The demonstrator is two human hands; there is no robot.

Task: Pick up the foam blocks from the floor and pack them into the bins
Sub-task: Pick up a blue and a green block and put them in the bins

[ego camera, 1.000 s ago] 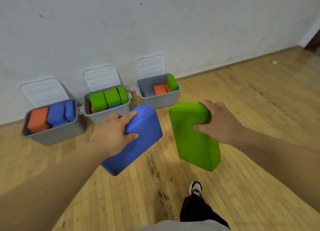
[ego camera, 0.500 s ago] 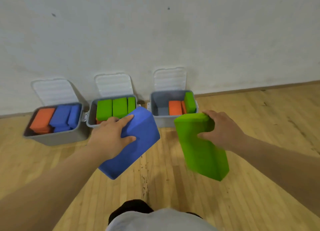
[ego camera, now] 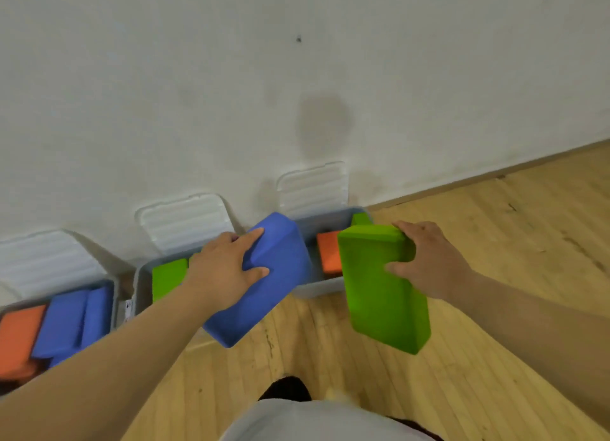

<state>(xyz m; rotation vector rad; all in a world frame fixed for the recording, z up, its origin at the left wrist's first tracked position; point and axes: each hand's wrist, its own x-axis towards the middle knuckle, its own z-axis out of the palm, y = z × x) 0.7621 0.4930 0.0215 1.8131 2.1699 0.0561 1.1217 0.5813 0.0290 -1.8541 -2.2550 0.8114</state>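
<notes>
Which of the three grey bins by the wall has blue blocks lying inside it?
The leftmost bin: blue blocks lie beside an orange block there. The middle bin shows a green block, the right bin orange and green ones.

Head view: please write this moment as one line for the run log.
left grip: holds blue block | right grip: holds green block | status: neither block packed yet | right bin: orange block inside

- Wooden floor (ego camera: pixel 515 242) carries three open grey bins against the wall.
- Right bin (ego camera: pixel 318 290): beyond, between the left fingers (ego camera: pixel 254 235) and right fingers (ego camera: pixel 401 226).
- Middle bin (ego camera: pixel 142 285): left of the left fingers.
- Left bin (ego camera: pixel 114 305): farthest left.
</notes>
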